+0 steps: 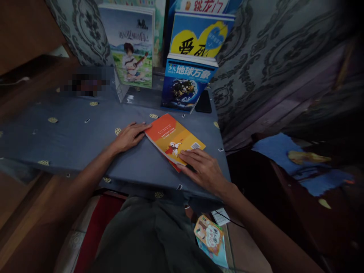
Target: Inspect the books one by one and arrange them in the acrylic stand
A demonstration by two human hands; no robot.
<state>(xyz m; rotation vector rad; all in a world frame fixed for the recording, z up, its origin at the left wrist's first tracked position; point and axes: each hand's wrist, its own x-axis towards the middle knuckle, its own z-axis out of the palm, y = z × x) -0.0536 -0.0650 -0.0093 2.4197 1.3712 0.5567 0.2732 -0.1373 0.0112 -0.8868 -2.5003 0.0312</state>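
An orange and yellow paperback book [182, 134] lies at an angle on the table, its back cover with a barcode facing up. Its edge along the left side is slightly fanned, with a red strip showing beneath the near corner. My left hand [129, 138] rests on the tablecloth, fingers stretched out and fingertips touching the book's far left corner. At the near end, my right hand [203, 168] has its fingers over the cover and its thumb by the near edge, gripping that end. What lies under the right fingers is hidden.
Upright at the back stand a guitar-player book [135, 57], a blue earth book [186, 85] and a yellow-heart book [199, 36]. A black phone-like object [204, 101] lies beside them. Patterned curtains [256, 57] hang behind the blue-grey tablecloth [85, 144]. Below is another book [210, 239].
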